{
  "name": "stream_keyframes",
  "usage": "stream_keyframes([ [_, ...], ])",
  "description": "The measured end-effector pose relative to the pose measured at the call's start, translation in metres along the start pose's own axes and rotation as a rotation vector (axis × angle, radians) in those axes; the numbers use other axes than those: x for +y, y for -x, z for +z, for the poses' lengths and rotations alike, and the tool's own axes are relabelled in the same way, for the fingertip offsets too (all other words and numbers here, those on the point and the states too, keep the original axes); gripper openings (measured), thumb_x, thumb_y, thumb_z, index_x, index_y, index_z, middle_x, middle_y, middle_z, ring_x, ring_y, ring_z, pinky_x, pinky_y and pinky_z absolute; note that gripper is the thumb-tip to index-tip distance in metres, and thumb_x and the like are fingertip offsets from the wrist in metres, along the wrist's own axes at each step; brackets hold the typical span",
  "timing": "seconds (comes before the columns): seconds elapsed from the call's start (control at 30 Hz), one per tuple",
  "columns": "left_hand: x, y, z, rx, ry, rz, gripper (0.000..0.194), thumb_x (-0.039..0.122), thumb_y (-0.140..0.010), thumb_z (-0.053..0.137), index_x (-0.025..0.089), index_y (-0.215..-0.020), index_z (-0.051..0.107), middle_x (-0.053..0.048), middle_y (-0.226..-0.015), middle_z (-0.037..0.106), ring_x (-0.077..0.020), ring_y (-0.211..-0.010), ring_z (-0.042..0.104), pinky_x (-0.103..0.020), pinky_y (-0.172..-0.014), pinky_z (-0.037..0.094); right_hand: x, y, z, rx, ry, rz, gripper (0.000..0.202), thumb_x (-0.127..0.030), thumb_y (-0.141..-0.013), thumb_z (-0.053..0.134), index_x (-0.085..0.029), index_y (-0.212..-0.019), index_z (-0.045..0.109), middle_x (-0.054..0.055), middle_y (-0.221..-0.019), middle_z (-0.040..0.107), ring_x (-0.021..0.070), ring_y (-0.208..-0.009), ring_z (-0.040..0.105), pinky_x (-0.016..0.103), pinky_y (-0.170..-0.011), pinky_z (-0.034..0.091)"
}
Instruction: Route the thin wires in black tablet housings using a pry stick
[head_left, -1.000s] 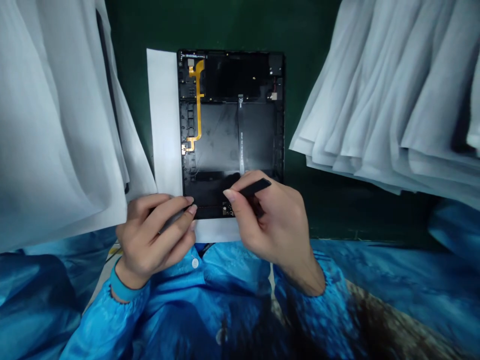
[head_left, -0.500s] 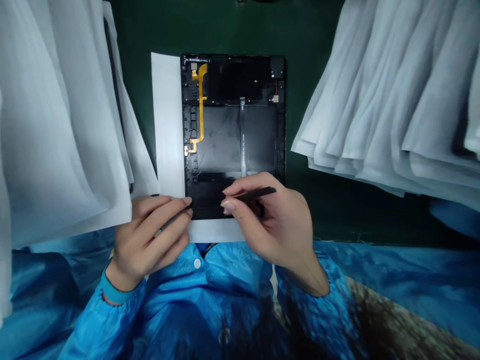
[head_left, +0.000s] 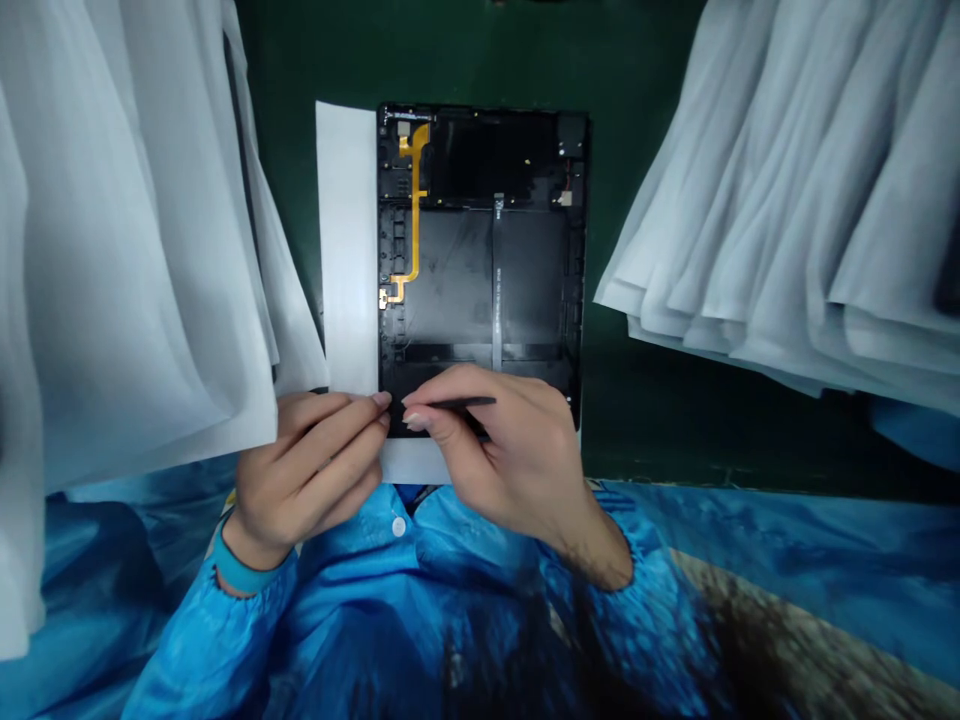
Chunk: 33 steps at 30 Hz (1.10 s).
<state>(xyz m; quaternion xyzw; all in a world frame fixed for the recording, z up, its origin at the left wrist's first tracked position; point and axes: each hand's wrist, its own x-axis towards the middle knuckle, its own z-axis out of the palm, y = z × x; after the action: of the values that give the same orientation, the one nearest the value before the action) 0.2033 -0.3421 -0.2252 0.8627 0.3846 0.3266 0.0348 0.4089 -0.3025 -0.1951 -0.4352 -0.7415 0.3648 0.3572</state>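
An opened black tablet (head_left: 457, 270) lies with its inside facing up, showing a yellow ribbon cable (head_left: 416, 220) at its left and a dark flat cable down the middle. My left hand (head_left: 315, 455) is closed, its fingertips pressed together at the tablet's lower left corner; its thumb is hard to make out. Between thumb and forefinger, my right hand (head_left: 510, 445) pinches a slim black tweezer-like tool (head_left: 472, 402) over the tablet's lower part. The tool's tip, and whether anything is in it, cannot be seen.
A white sheet (head_left: 349, 250) shows under the tablet at left and below. White soft sleeves hang in rows at left (head_left: 150, 250) and right (head_left: 750, 230), with dark edges of flat things among them. The table (head_left: 480, 50) is dark green.
My right hand has moved left with the black tool, toward my left fingertips. The left hand stays at the tablet's corner. The whole view has shifted slightly.
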Motion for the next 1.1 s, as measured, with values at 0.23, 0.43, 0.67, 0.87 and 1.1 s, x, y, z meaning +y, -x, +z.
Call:
stream_keyframes([
  [0.23,-0.0007,-0.0024,0.0027,0.016,-0.064,0.047,0.019,0.009,-0.085,0.069,0.01,-0.104,0.068,-0.011,-0.101,0.074,-0.0218,-0.097,0.067,-0.038,-0.078,0.062,0.0021,0.0006,0.0013,0.0,0.008,-0.042,0.007,-0.018,-0.096,0.063,-0.018,-0.089,0.064,-0.003,-0.082,0.075,0.0082,-0.071,0.068,0.019,-0.067,0.055],
  [0.43,-0.0006,-0.0049,0.0032,0.025,-0.065,0.062,0.019,0.006,-0.084,0.066,0.008,-0.103,0.069,-0.014,-0.099,0.074,-0.0238,-0.095,0.066,-0.039,-0.076,0.062,0.0059,0.0023,0.0031,-0.01,-0.002,-0.077,0.009,-0.018,-0.098,0.06,-0.019,-0.089,0.063,-0.001,-0.081,0.073,0.0105,-0.072,0.068,0.024,-0.067,0.056],
  [0.67,-0.0001,-0.0006,0.0063,0.037,-0.069,0.04,0.02,0.008,-0.084,0.065,0.01,-0.104,0.069,-0.012,-0.101,0.076,-0.0235,-0.095,0.068,-0.039,-0.075,0.063,0.0066,0.0024,0.0021,-0.01,-0.029,-0.088,0.012,-0.013,-0.098,0.057,-0.017,-0.088,0.063,0.001,-0.082,0.071,0.0116,-0.072,0.067,0.025,-0.065,0.055],
  [0.87,0.0004,0.0014,0.0067,0.039,-0.057,0.023,0.024,0.008,-0.084,0.067,0.009,-0.107,0.069,-0.013,-0.104,0.076,-0.025,-0.096,0.067,-0.041,-0.075,0.062,0.0075,0.0051,0.0001,0.011,-0.01,-0.107,0.01,-0.012,-0.095,0.061,-0.017,-0.086,0.062,0.002,-0.08,0.071,0.0145,-0.072,0.069,0.027,-0.065,0.056],
  [1.1,0.0008,0.0,0.0067,0.046,-0.057,0.031,0.024,0.008,-0.083,0.068,0.008,-0.107,0.069,-0.013,-0.105,0.075,-0.0255,-0.096,0.067,-0.04,-0.074,0.062,0.0067,0.0065,-0.002,0.033,0.034,-0.093,0.01,-0.015,-0.096,0.06,-0.019,-0.088,0.063,0.001,-0.08,0.073,0.0139,-0.071,0.069,0.027,-0.066,0.055],
])
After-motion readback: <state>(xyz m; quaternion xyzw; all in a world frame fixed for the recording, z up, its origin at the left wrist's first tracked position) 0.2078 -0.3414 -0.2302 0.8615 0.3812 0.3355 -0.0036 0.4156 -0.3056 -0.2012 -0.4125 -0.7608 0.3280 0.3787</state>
